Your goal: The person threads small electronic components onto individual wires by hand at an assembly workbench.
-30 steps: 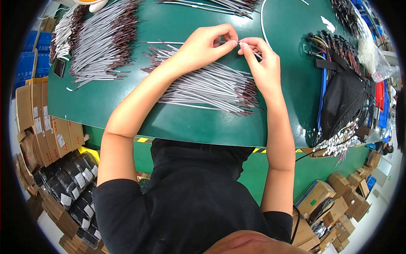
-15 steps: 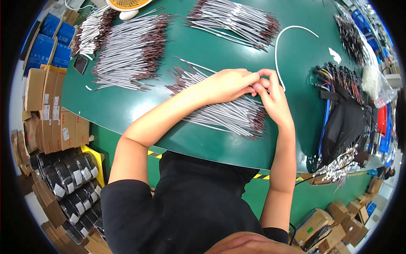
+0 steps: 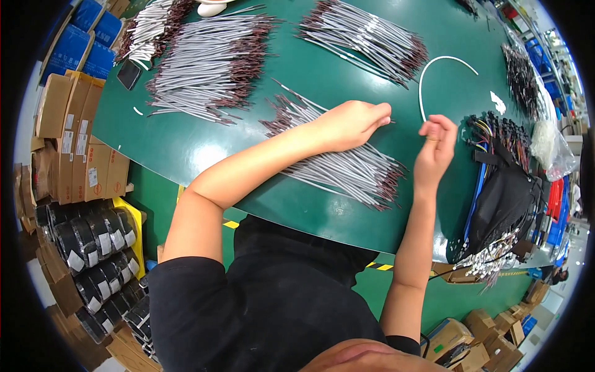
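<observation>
Cables (image 3: 350,177) lying nearest: long axes slant upper left to lower right.

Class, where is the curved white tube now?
In the head view, the tube lies right of centre on the green table, just beyond the right hand, right of the upper grey wire bundle.

A black smartphone (image 3: 129,75) lies near the left edge of the green worktable (image 3: 310,214); a black mesh bag (image 3: 503,208) and a clear plastic bag (image 3: 558,155) sit at its right end. Left of the worktable are cardboard cartons (image 3: 73,149), blue boxes (image 3: 67,54) and black rolls (image 3: 93,243).
</observation>
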The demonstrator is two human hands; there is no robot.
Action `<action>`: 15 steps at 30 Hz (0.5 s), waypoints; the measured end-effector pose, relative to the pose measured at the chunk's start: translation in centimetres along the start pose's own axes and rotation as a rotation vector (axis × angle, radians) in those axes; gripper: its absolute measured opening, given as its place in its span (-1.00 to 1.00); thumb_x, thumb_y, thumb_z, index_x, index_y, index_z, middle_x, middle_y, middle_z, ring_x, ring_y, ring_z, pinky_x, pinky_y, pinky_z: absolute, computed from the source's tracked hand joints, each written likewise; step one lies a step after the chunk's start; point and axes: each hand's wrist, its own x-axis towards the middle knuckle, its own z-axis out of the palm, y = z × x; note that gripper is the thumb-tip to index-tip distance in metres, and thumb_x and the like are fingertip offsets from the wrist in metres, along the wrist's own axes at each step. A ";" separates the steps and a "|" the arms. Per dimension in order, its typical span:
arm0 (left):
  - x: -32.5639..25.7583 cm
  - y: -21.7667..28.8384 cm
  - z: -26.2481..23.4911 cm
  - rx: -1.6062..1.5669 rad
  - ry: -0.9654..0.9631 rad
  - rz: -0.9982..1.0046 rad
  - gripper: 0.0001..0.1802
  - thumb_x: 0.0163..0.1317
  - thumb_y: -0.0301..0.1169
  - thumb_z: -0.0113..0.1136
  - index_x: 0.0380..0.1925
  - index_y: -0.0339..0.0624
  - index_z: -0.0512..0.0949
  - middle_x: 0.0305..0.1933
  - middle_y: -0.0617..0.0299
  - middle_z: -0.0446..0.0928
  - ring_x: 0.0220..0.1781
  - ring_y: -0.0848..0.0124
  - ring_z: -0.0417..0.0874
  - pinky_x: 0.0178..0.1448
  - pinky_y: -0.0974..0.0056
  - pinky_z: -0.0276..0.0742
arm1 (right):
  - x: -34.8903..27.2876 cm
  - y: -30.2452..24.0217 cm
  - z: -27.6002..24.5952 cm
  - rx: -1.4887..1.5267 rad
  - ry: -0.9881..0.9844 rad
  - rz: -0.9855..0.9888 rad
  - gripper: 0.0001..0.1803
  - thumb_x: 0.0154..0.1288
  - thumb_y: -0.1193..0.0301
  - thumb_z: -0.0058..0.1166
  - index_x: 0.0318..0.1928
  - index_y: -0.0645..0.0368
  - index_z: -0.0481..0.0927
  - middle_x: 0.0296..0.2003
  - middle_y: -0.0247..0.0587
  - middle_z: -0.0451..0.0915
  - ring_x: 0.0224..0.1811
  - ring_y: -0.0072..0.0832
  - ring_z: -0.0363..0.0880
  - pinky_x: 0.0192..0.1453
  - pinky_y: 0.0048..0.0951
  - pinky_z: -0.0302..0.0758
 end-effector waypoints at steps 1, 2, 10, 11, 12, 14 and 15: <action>0.0 -0.1 0.1 0.002 0.004 -0.002 -0.81 0.55 -0.35 0.09 -0.16 -0.28 0.41 -0.30 -0.15 0.59 -0.15 -0.15 0.67 -0.08 -0.07 0.57 | 0.4 0.0 -0.6 -0.046 -0.004 0.032 -0.86 0.68 0.47 -0.04 0.04 0.26 0.54 -0.34 -0.34 0.54 -0.27 -0.62 0.50 -0.14 -0.59 0.44; 0.0 -0.2 0.6 0.027 0.025 0.042 -0.80 0.56 -0.34 0.08 -0.16 -0.28 0.41 -0.30 -0.13 0.58 -0.17 -0.15 0.66 -0.09 -0.07 0.56 | 0.2 0.0 -0.5 -0.025 -0.036 0.080 -0.87 0.67 0.46 0.00 0.02 0.26 0.55 -0.35 -0.34 0.54 -0.27 -0.62 0.50 -0.15 -0.57 0.44; 0.2 -1.0 1.4 0.092 0.093 0.266 -0.82 0.52 -0.34 0.16 -0.18 -0.22 0.47 -0.30 -0.03 0.59 -0.20 -0.09 0.65 -0.10 -0.05 0.55 | -0.4 0.0 1.1 -0.292 -0.328 -0.114 -0.79 0.54 0.40 0.15 -0.26 0.27 0.58 -0.36 -0.13 0.60 -0.29 -0.16 0.54 -0.14 -0.20 0.43; 0.3 -0.9 1.3 0.150 0.093 0.279 -0.82 0.52 -0.33 0.16 -0.19 -0.21 0.48 -0.32 -0.02 0.59 -0.22 -0.08 0.65 -0.13 -0.05 0.55 | -0.4 0.3 1.1 -0.377 -0.292 -0.187 -0.78 0.55 0.38 0.14 -0.28 0.25 0.57 -0.37 -0.14 0.59 -0.30 -0.15 0.53 -0.14 -0.17 0.42; 0.3 -0.8 1.2 0.149 0.094 0.278 -0.82 0.52 -0.33 0.16 -0.19 -0.21 0.48 -0.32 -0.02 0.59 -0.22 -0.08 0.65 -0.13 -0.05 0.55 | -0.4 0.4 1.0 -0.459 -0.256 -0.261 -0.76 0.55 0.36 0.14 -0.30 0.23 0.56 -0.37 -0.15 0.59 -0.30 -0.14 0.52 -0.13 -0.15 0.40; 0.4 -0.6 0.9 0.192 0.053 0.206 -0.80 0.53 -0.29 0.16 -0.21 -0.20 0.49 -0.35 -0.01 0.59 -0.28 -0.09 0.64 -0.21 -0.05 0.55 | -0.6 0.2 1.3 -0.483 -0.244 -0.271 -0.76 0.55 0.35 0.14 -0.30 0.22 0.56 -0.37 -0.16 0.58 -0.30 -0.14 0.52 -0.13 -0.15 0.40; 0.3 -0.6 0.9 0.193 0.054 0.204 -0.80 0.53 -0.29 0.16 -0.21 -0.20 0.49 -0.35 -0.01 0.59 -0.28 -0.09 0.64 -0.21 -0.05 0.55 | -0.7 0.1 1.4 -0.504 -0.230 -0.283 -0.76 0.55 0.34 0.14 -0.30 0.20 0.55 -0.37 -0.16 0.58 -0.30 -0.14 0.52 -0.13 -0.15 0.39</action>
